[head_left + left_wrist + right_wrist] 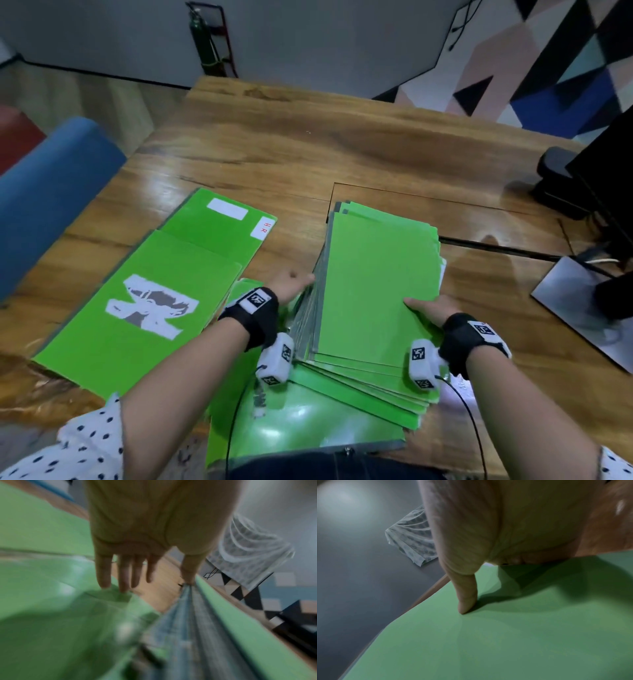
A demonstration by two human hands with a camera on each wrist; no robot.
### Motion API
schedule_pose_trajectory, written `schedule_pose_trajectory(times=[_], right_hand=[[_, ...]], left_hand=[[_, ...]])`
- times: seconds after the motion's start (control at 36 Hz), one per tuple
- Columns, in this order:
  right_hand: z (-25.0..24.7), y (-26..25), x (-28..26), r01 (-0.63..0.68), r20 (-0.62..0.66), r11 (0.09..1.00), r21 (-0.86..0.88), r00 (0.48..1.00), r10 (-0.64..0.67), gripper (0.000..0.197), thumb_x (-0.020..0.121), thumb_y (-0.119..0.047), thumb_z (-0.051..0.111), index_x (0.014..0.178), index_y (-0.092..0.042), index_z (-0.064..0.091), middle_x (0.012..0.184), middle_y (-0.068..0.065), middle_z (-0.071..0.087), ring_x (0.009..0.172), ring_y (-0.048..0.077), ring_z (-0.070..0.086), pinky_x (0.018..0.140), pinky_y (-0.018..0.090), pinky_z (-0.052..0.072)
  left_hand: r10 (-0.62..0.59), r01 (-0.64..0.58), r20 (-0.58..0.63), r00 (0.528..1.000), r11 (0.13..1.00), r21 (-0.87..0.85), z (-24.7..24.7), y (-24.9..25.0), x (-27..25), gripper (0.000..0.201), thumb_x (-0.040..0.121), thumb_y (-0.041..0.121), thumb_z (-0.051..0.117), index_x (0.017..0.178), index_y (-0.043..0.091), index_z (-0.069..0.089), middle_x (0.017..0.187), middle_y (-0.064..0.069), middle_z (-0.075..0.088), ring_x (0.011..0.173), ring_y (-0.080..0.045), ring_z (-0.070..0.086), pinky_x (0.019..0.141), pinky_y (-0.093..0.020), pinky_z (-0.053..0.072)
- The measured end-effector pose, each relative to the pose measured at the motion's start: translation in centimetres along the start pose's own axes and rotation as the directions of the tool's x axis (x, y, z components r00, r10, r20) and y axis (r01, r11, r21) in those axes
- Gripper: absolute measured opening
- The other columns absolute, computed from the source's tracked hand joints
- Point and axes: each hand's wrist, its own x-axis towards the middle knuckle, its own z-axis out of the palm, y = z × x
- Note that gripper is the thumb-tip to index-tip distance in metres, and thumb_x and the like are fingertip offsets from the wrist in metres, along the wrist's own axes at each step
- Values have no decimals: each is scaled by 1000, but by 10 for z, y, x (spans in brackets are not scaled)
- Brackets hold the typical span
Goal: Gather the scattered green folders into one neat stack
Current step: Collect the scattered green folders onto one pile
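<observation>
On the table (pixel 274 144), the right hand (pixel 430 308) pinches stacked folders (pixel 376 274).

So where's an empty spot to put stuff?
Bare wood: the far half of the table, beyond the stack and the HR folder; the strip between those two; and the gap between stack and monitor base. Crowded: the near edge, under the left hand and right hand.

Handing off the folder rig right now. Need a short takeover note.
Left grip: open, thumb against the grey spines of the fanned pile of green plastic folders on the wooden table.
Right grip: holds the pile's near edge, thumb on top.
Done: most folders gathered, not squared.
Left: square the pile; add the green folder with the HR tag, the green folder with the torn white sticker, and the glossy green folder underneath.
</observation>
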Motion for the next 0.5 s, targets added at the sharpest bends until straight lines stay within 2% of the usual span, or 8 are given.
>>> schedule_pose_trajectory(times=[0.06,0.11,0.17,0.25,0.28,0.36,0.44,0.5], right_hand=[[-2,17,32,8,18,1000,-20,1000,-7,119,29,-73,80,122,-4,55,117,15,64,98,30,66,88,44,54],[0,37,73,8,17,999,-50,1000,-7,137,5,-82,71,118,-7,58,110,13,68,92,28,68,84,45,56],[-1,30,59,8,14,998,-64,1000,-7,126,15,-82,73,115,-6,59,106,12,69,88,28,69,82,44,57],[1,0,7,0,-16,996,-85,1000,-1,94,61,-60,77,127,0,49,122,18,61,104,32,62,91,43,52],[2,-3,0,-8,-22,996,-94,1000,6,89,70,-54,75,132,2,43,127,19,56,110,33,59,93,41,50],[4,-7,-8,-24,-37,995,-102,999,20,90,76,-51,71,137,3,35,134,21,50,116,35,54,95,43,47],[4,-5,-6,-9,-43,996,-93,999,5,86,77,-50,71,136,4,38,133,21,51,115,35,55,95,42,48],[3,-4,-7,1,-37,995,-97,999,-5,83,76,-51,71,131,4,43,128,20,55,110,34,58,93,42,49]], left_hand=[[-109,142,-229,967,981,133,-14,-22,5,57,87,38,62,132,6,47,136,-16,50,121,-32,51,100,-41,45],[-208,311,-382,900,922,229,-28,-40,5,60,83,31,67,133,6,43,139,-17,43,126,-34,44,101,-42,44],[-326,429,-391,861,878,213,-37,-52,3,79,80,31,71,142,5,29,146,-19,30,135,-36,31,107,-44,35],[-427,501,-317,847,841,206,-40,-69,5,115,67,45,81,148,3,10,153,-21,19,141,-36,21,113,-46,29],[-445,511,-297,845,836,199,-39,-73,6,123,64,47,82,149,2,6,153,-21,18,142,-36,21,113,-46,29],[-461,507,-250,851,845,168,-39,-78,8,134,58,46,86,148,-2,-1,152,-22,24,138,-37,30,109,-46,35],[-487,530,-238,840,832,166,-41,-79,4,129,58,44,87,148,-3,7,147,-21,35,132,-35,41,104,-45,42],[-484,525,-224,846,831,183,-39,-82,2,107,59,45,85,141,-1,34,133,-16,53,117,-30,56,96,-40,50]])
